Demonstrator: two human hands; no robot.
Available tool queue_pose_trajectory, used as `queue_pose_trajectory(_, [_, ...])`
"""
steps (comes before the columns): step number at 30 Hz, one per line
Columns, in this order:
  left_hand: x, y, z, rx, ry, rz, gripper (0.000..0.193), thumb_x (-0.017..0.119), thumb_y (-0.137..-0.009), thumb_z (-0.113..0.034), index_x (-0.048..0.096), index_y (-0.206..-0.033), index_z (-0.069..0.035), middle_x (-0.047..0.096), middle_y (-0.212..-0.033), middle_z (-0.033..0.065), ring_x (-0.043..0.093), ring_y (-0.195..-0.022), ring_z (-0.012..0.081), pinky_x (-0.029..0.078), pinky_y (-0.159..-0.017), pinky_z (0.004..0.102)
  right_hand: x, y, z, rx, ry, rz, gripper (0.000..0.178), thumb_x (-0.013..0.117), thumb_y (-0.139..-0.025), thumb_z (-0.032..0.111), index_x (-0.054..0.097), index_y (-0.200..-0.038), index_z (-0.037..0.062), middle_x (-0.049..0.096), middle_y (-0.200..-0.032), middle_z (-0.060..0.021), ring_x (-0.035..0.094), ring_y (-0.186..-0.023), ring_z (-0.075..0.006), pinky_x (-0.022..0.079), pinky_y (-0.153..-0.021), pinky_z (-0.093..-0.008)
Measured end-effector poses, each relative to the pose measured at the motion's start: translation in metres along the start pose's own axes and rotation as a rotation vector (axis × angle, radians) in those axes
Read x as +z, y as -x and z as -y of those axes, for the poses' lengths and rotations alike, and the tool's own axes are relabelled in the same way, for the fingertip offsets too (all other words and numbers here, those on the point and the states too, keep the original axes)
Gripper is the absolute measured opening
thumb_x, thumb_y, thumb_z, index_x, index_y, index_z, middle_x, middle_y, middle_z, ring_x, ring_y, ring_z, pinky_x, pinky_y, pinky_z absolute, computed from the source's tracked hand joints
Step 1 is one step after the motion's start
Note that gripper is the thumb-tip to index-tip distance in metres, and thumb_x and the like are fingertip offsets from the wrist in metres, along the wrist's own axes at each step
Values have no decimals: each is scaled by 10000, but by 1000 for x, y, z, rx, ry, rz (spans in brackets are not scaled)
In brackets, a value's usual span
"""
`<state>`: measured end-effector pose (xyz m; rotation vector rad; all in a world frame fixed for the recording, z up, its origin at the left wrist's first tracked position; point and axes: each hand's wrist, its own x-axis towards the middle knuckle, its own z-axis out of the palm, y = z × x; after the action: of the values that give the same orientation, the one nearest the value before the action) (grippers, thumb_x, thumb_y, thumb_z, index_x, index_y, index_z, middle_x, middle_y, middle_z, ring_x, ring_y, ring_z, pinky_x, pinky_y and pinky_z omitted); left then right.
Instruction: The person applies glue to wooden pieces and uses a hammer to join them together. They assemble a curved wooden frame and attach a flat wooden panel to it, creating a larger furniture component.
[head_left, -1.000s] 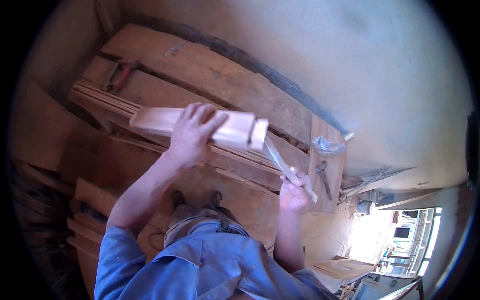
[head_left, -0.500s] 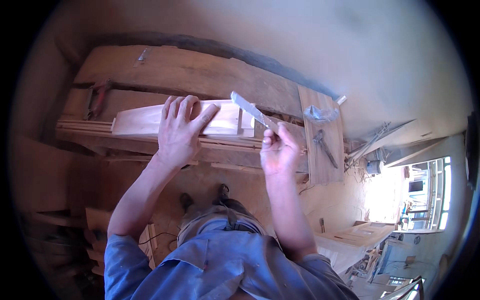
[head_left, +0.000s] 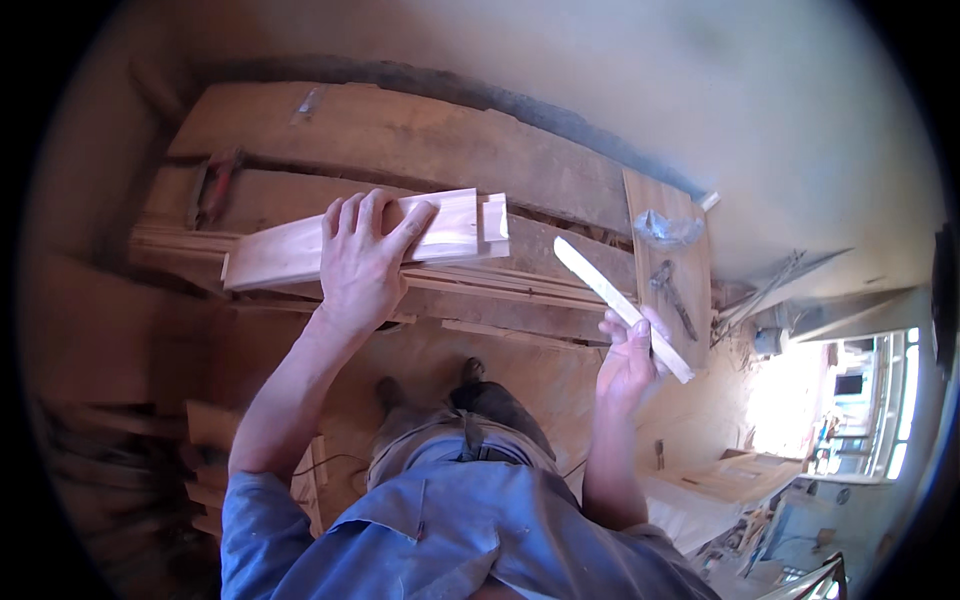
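My left hand (head_left: pixel 360 255) is clamped across a short stack of pale wooden boards (head_left: pixel 275 257), thumb apart from the fingers, which curl over the far edge. At the stack's right end the board ends are staggered, one reaching past the other. My right hand (head_left: pixel 628 362) pinches a thin, light wooden strip (head_left: pixel 598 285) near its lower end. The strip slants up to the left, apart from the stack. Whether the stack touches the bench beneath it, I cannot tell.
A rough plank workbench (head_left: pixel 420 130) runs along the wall, with long thin wooden strips (head_left: pixel 530 288) at its near edge. A red-handled tool (head_left: pixel 217 187) lies at left. On a crosswise board (head_left: pixel 650 190) at right are a clear plastic bag (head_left: pixel 668 230) and pincers (head_left: pixel 672 297).
My right hand has drawn the strip away from the boards' end, rightward and toward me, and its angle has turned. The boards under my left hand have tilted, their right end higher.
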<state>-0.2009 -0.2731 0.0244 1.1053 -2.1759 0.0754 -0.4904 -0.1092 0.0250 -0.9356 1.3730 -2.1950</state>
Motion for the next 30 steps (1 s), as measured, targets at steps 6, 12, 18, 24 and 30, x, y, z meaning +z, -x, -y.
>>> queue_pose_trajectory(6, [24,1,-8,-10,-64,75,647,692,-670,-16,645,-1301,-151,536,-1235,157,520,-1175,353,366,-1058,489,-69,-70,-36,-92,468,-39,288,547,-1034,113,574,-1256,-68,686,-1095,-209,708,-919,-239,599,-825,-361])
queue_pose_trajectory(12, [77,-23,-39,-79,-73,287,671,641,-649,27,631,-1305,-117,519,-1212,169,498,-1184,371,355,-1047,507,-219,-223,-160,52,368,-407,298,557,-1033,121,596,-1281,-41,682,-1099,-174,704,-970,-223,606,-847,-347])
queue_pose_trajectory(18, [138,-64,-92,-162,-150,412,606,624,-688,51,621,-1283,-62,545,-1174,174,529,-1116,378,375,-1006,506,-275,-363,-325,241,246,-559,398,622,-986,56,534,-1367,-20,651,-1207,-165,693,-1005,-212,611,-794,-331])
queue_pose_trajectory(24, [161,-94,-131,-240,-190,439,613,617,-689,67,612,-1291,-47,557,-1172,174,531,-1131,379,375,-995,506,-269,-414,-434,-226,797,-877,624,669,-924,14,349,-1460,-2,604,-1289,-136,676,-978,-252,592,-701,-335])
queue_pose_trajectory(30, [192,-134,-150,-226,-186,454,595,629,-711,63,614,-1297,-40,568,-1177,160,535,-1131,371,378,-990,502,-244,-413,-355,579,-114,-963,343,629,-961,44,546,-1278,-53,661,-1136,-171,693,-957,-329,634,-780,-431])
